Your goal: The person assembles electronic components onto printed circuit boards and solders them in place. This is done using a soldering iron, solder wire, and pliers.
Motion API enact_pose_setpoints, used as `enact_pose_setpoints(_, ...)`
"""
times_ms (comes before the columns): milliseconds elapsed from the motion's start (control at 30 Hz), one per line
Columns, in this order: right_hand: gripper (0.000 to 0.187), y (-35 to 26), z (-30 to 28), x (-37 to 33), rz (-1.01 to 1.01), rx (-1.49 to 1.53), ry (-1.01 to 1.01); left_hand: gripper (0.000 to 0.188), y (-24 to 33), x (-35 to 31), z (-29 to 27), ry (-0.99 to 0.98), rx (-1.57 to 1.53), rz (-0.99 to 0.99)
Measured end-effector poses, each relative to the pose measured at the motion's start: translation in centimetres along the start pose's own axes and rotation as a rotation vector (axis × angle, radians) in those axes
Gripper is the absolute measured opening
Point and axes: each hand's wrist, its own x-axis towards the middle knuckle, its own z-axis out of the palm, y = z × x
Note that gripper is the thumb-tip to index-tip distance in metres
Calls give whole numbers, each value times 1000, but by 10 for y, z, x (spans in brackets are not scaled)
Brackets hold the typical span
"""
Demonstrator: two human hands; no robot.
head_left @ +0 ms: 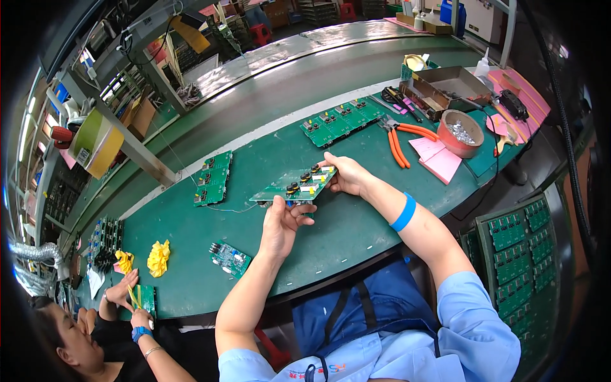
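Circuit board (275,184) at mid-frame, gripped by our left hand (280,230) and right hand (349,176), looks light, stiff and fragile, so we should hold its edges.

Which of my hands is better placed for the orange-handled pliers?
Probably your right hand: it holds the circuit board at the end nearer the pliers; your left hand is farther off.

Light blue shirt (407,358), short sleeves (474,304); small red and orange print at chest, dark cord (325,368) hanging there. Bright blue band (403,212) round right forearm (428,237). Left hand (279,228), right hand (349,176) bare. Dark blue cloth (401,299) at lap, black straps (335,315).
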Motion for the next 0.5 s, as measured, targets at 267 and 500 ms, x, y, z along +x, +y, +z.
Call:
enact_pose_setpoints(267, 35, -2, 1, -1, -14, 4, 12, 50, 1, 1, 2, 0, 5, -3)
enact_pose_setpoints(500, 35, -3, 1, -2, -53, 39, 26, 45, 4, -1, 7, -25, 15, -22)
